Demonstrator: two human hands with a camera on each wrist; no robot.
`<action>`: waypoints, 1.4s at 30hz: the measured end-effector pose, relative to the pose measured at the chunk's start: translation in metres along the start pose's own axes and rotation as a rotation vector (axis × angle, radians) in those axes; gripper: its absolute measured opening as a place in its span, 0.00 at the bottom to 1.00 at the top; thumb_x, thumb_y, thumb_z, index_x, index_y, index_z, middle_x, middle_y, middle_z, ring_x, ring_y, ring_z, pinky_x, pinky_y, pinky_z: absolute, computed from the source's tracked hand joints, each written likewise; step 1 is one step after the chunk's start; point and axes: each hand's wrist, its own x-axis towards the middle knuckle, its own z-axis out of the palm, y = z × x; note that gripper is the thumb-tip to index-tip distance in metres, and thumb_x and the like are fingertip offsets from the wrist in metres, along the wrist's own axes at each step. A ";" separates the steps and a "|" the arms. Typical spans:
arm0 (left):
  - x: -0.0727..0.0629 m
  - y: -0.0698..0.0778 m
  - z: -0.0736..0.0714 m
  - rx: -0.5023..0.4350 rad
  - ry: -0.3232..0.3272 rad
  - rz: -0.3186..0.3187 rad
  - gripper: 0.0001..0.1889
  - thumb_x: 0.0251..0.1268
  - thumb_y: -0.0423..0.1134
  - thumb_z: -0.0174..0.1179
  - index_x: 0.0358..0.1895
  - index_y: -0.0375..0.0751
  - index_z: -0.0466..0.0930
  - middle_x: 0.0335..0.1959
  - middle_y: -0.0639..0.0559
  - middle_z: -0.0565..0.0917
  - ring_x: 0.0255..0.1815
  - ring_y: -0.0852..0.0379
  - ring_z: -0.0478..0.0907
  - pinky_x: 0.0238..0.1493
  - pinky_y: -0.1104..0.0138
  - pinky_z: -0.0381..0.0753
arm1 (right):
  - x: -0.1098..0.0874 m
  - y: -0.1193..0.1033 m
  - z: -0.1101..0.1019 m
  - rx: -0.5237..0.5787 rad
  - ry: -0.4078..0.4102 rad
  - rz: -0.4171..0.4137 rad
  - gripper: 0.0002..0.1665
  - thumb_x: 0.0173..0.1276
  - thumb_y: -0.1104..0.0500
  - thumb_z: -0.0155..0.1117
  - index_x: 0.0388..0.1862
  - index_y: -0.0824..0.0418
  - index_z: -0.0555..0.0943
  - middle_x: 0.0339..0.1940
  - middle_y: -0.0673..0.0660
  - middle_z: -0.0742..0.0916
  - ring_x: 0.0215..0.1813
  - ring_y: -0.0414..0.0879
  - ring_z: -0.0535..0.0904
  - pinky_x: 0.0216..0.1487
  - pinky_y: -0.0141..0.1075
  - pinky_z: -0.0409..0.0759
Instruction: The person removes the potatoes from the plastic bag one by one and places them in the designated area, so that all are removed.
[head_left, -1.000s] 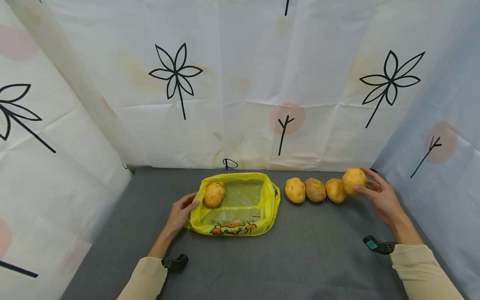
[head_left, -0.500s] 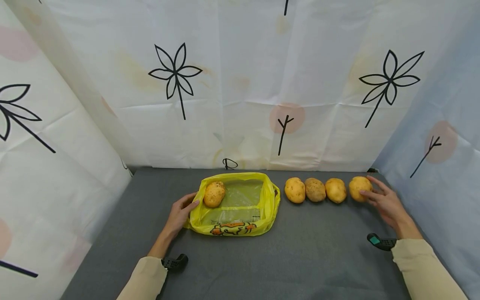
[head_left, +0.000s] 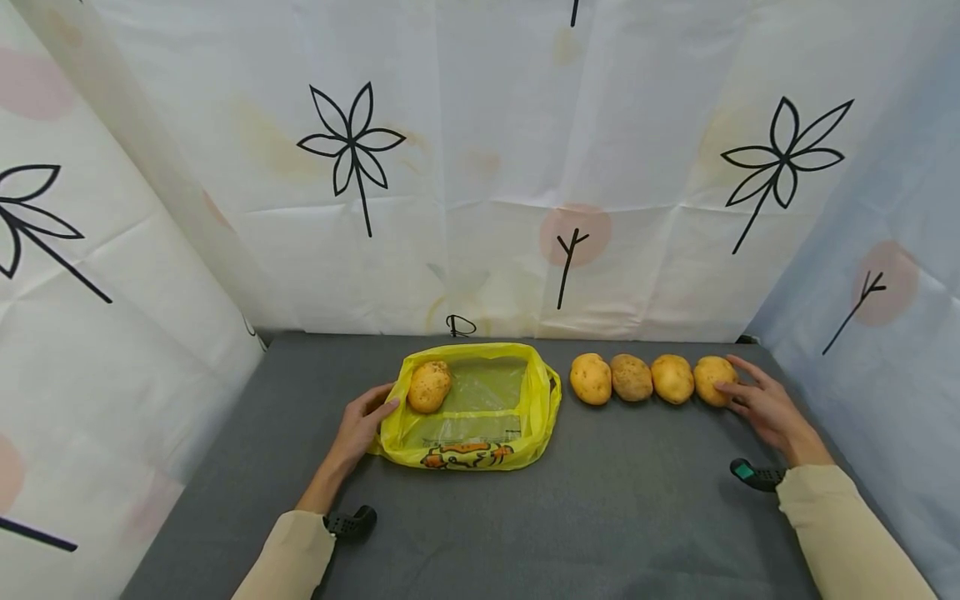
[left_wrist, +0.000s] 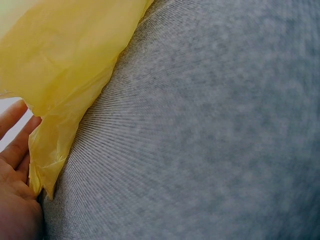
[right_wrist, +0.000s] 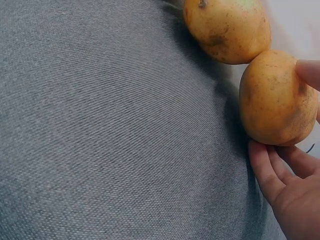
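Note:
A yellow plastic bag [head_left: 536, 417] lies open-mouthed on the grey table, with one potato [head_left: 429, 387] inside at its left end. My left hand [head_left: 363, 427] holds the bag's left rim, thumb over the edge; in the left wrist view, fingers [left_wrist: 17, 145] show behind the yellow plastic. To the right, several potatoes stand in a row near the back of the table. My right hand [head_left: 767, 408] grips the rightmost potato [head_left: 712, 380], thumb on one side and fingers on the other. In the right wrist view that potato [right_wrist: 272, 107] sits right against its neighbour [right_wrist: 227, 30].
The row's other potatoes are the leftmost one [head_left: 591, 379], a darker brown one [head_left: 631, 378] and a yellow one [head_left: 672, 379]. Patterned white cloth [head_left: 495, 167] hangs behind the table [head_left: 600, 517] and along both sides. The right hand works close to the right cloth.
My right hand has lowered its potato to the right end of the row, then moved it slightly left against its neighbour. The left hand and bag have stayed put.

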 end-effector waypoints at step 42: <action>-0.002 0.002 0.001 -0.020 0.000 0.013 0.24 0.78 0.43 0.57 0.71 0.36 0.72 0.68 0.39 0.75 0.65 0.48 0.73 0.56 0.72 0.75 | -0.030 -0.044 0.028 -0.548 0.121 -0.280 0.46 0.78 0.48 0.61 0.81 0.70 0.53 0.73 0.84 0.60 0.70 0.82 0.55 0.58 0.73 0.64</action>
